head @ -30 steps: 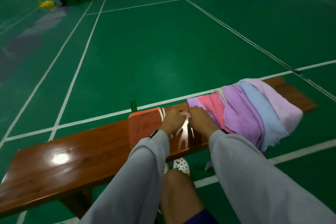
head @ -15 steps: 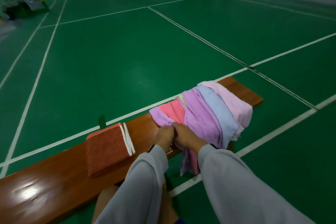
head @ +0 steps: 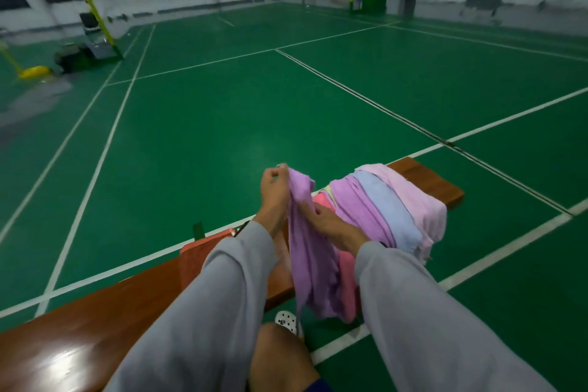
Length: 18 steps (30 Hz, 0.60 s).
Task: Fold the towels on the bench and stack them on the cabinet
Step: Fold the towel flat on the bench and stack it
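Hanging over the near edge of the bench [head: 111, 312], a lilac towel [head: 310, 251] is lifted clear of the seat by both hands; cloth is thin, soft, creased, limp, with a frayed lower hem down near the floor. Left hand [head: 274, 191] is raised, fingers curled, pinching the towel's top corner. Right hand [head: 327, 219] is lower, gripping the towel's side edge, fingers bent round the fabric. Both arms are in grey sleeves [head: 206, 312]. Just right of the hands is an unfolded pile of towels [head: 381, 210] draped across the bench's far end: lilac, pale blue and pale pink bands, rumpled, spilling over the front. A coral pink towel [head: 346, 277] hangs behind the lilac one, touching it. Left of the hands is a folded orange-red towel [head: 194, 258], flat on the seat, coarse weave, partly hidden by the left sleeve. Bench is glossy brown lacquered wood, a long plank with a light glare near the left end. Below it shows a bare knee and a white perforated clog [head: 286, 321]. Room is an indoor court with green floor [head: 222, 137], white lines, a yellow net post [head: 92, 6] far left and white walls at the back.
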Available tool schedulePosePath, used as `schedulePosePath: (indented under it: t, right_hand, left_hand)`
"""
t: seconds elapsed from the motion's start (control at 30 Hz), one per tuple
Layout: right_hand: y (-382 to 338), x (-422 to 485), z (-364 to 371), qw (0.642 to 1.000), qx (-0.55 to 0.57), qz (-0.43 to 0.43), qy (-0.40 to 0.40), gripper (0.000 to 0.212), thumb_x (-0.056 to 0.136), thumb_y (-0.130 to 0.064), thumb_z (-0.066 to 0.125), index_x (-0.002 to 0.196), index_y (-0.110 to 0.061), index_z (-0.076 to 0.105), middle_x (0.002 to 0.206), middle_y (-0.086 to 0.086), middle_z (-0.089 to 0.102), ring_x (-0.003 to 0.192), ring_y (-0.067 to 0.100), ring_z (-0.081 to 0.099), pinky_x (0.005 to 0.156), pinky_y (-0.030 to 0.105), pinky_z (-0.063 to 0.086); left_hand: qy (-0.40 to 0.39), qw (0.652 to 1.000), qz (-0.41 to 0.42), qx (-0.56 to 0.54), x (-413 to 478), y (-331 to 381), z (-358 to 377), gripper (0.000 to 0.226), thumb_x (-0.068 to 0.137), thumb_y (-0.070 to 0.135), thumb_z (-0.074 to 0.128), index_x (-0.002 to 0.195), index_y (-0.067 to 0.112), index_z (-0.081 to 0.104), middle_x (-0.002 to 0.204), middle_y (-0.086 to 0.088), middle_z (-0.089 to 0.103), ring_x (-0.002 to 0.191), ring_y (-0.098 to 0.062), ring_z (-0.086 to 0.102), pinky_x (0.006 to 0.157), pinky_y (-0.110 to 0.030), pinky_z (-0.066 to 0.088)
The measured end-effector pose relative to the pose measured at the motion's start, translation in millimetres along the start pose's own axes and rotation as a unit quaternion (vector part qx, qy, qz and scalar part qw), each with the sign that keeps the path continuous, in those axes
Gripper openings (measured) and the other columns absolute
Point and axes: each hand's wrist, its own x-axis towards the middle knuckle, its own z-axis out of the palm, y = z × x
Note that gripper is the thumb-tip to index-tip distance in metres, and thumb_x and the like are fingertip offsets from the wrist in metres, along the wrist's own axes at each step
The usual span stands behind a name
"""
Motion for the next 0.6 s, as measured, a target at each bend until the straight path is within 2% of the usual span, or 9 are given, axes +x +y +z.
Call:
schedulePosePath:
  t: [0.1,0.17,0.23,0.27,0.33,0.4,0.5,0.53,0.6]
  right_hand:
    - [2,19,1,0.985,0.143,0.087,0.026,0.102,0.066,-0.096,0.056,0.142,-0.029,0.055,0.138,0.003,0.063,0.131,0.031,0.058,0.110,0.057,0.045]
    - [-5,11,4,0.988,0.106,0.110,0.035,0.088,0.079,-0.089,0.047,0.136,-0.023,0.057,0.136,0.007,0.063,0.127,0.034,0.059,0.106,0.054,0.048]
    - [-14,-5,10,0.990,0.033,0.135,0.023,0.068,0.093,-0.077,0.041,0.121,-0.019,0.062,0.128,0.007,0.066,0.117,0.032,0.061,0.102,0.050,0.049]
    - [-15,-7,12,0.989,0.026,0.143,0.012,0.061,0.097,-0.072,0.041,0.116,-0.019,0.063,0.124,0.007,0.067,0.113,0.030,0.062,0.101,0.049,0.049]
    - [-22,-14,15,0.989,0.056,0.136,-0.018,0.048,0.103,-0.057,0.047,0.112,-0.014,0.066,0.117,0.008,0.069,0.107,0.027,0.064,0.098,0.046,0.050]
    - [-31,-18,22,0.987,0.089,0.117,-0.065,0.036,0.101,-0.045,0.057,0.112,-0.012,0.067,0.113,0.008,0.069,0.105,0.026,0.064,0.106,0.047,0.050]
    - [-59,-24,38,0.982,0.169,0.023,-0.083,0.037,0.088,-0.045,0.074,0.105,-0.011,0.073,0.103,0.007,0.072,0.106,0.027,0.063,0.101,0.043,0.053]
    - [-71,-23,42,0.980,0.188,-0.005,-0.066,0.042,0.088,-0.050,0.074,0.107,-0.012,0.075,0.104,0.006,0.074,0.107,0.026,0.064,0.096,0.039,0.055]
    - [-93,-20,48,0.975,0.219,-0.014,-0.047,0.060,0.090,-0.063,0.066,0.120,-0.012,0.074,0.121,0.014,0.072,0.116,0.030,0.065,0.101,0.043,0.055]
  left_hand:
    - [-0.048,0.998,0.005,-0.041,-15,33,1,0.029,0.105,0.033,0.057,0.097,0.005,0.061,0.089,-0.007,0.064,0.083,-0.020,0.060,0.080,-0.037,0.057]
    - [-0.085,0.993,-0.015,-0.075,-24,54,1,0.034,0.102,0.040,0.059,0.098,0.006,0.062,0.096,-0.011,0.064,0.091,-0.029,0.063,0.093,-0.055,0.057]
    - [-0.116,0.987,-0.027,-0.106,-34,73,-1,0.033,0.104,0.038,0.055,0.104,0.005,0.060,0.097,-0.013,0.061,0.087,-0.033,0.064,0.091,-0.065,0.055]
    - [-0.124,0.985,-0.023,-0.118,-38,82,-3,0.030,0.106,0.036,0.053,0.104,0.007,0.059,0.094,-0.012,0.060,0.083,-0.030,0.063,0.091,-0.062,0.056]
    - [-0.121,0.983,-0.010,-0.139,-40,96,-11,0.028,0.107,0.035,0.051,0.099,0.009,0.060,0.087,-0.005,0.057,0.078,-0.019,0.059,0.084,-0.046,0.059]
    - [-0.117,0.981,0.004,-0.157,-36,102,-24,0.032,0.106,0.040,0.050,0.106,0.010,0.061,0.093,-0.004,0.061,0.082,-0.017,0.063,0.079,-0.039,0.058]
    - [-0.148,0.980,0.002,-0.131,-28,88,-49,0.065,0.092,0.062,0.063,0.139,0.019,0.050,0.134,-0.013,0.061,0.118,-0.031,0.066,0.100,-0.055,0.054]
    - [-0.163,0.981,-0.009,-0.107,-29,79,-58,0.075,0.085,0.060,0.073,0.146,0.027,0.043,0.143,-0.012,0.056,0.123,-0.034,0.064,0.103,-0.058,0.051]
    - [-0.188,0.978,-0.025,-0.084,-31,61,-75,0.091,0.082,0.044,0.084,0.155,0.040,0.029,0.151,-0.008,0.047,0.122,-0.035,0.064,0.101,-0.058,0.053]
